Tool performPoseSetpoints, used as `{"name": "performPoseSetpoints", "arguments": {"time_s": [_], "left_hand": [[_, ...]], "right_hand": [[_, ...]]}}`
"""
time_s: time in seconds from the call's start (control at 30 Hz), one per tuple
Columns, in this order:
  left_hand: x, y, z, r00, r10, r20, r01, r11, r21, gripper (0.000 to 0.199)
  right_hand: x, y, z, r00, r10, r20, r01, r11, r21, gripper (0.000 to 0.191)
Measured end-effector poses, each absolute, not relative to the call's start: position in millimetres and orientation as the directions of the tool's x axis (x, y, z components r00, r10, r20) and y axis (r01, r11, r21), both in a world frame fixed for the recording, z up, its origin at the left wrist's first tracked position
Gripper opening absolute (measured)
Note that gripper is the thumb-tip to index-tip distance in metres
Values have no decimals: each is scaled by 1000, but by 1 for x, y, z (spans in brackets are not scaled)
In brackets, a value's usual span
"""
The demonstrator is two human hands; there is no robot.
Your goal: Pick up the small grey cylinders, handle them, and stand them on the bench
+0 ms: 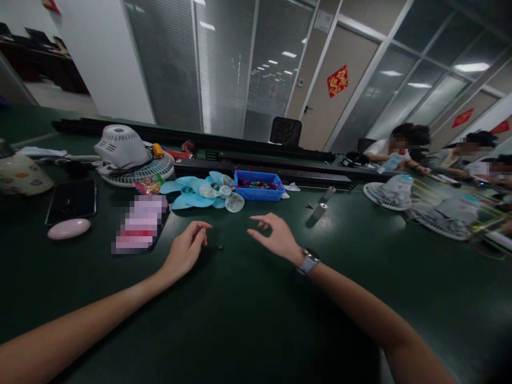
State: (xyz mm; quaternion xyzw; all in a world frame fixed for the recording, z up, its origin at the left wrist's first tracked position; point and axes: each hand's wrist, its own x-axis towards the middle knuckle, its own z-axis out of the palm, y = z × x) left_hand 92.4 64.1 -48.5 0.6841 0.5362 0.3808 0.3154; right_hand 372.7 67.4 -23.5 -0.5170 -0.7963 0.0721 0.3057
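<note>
My left hand [187, 246] is over the dark green table [240, 309], its fingers bent, with thumb and forefinger close together; whether anything small is between them cannot be made out. A tiny dark round part [221, 247] lies on the table just right of it. My right hand [276, 234] has thumb and forefinger apart and holds nothing. Beyond my hands lie light blue fan blades [192, 193] with clear small ones [234, 202]. Behind them a blue bin [260, 193] holds red and green wired parts. Two metal cylinders, the nearer one upright [319, 211], are past my right hand.
At left are a phone [72, 201], a pink oval case [69, 229], a blurred pink item [140, 224], a jar [24, 173] and a white fan [122, 149]. More fans [394, 192] stand at right. Black rails [256, 167] cross behind; people [396, 146] sit at right.
</note>
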Motion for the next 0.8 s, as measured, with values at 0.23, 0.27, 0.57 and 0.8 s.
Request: {"name": "performPoseSetpoints", "arguments": {"time_s": [0.23, 0.27, 0.57, 0.8], "left_hand": [[92, 63, -50, 147, 968, 201, 516, -249, 820, 33], [92, 63, -50, 155, 967, 203, 514, -254, 819, 33], [91, 64, -51, 198, 963, 185, 503, -262, 824, 34], [93, 65, -52, 199, 964, 177, 526, -258, 811, 34]], "right_hand": [[292, 71, -53, -508, 839, 196, 646, 521, -558, 32], [292, 72, -54, -501, 842, 201, 640, 517, -568, 28], [459, 102, 27, -14, 856, 516, 852, 281, -442, 25], [572, 113, 15, 252, 868, 427, 953, -147, -264, 24]]}}
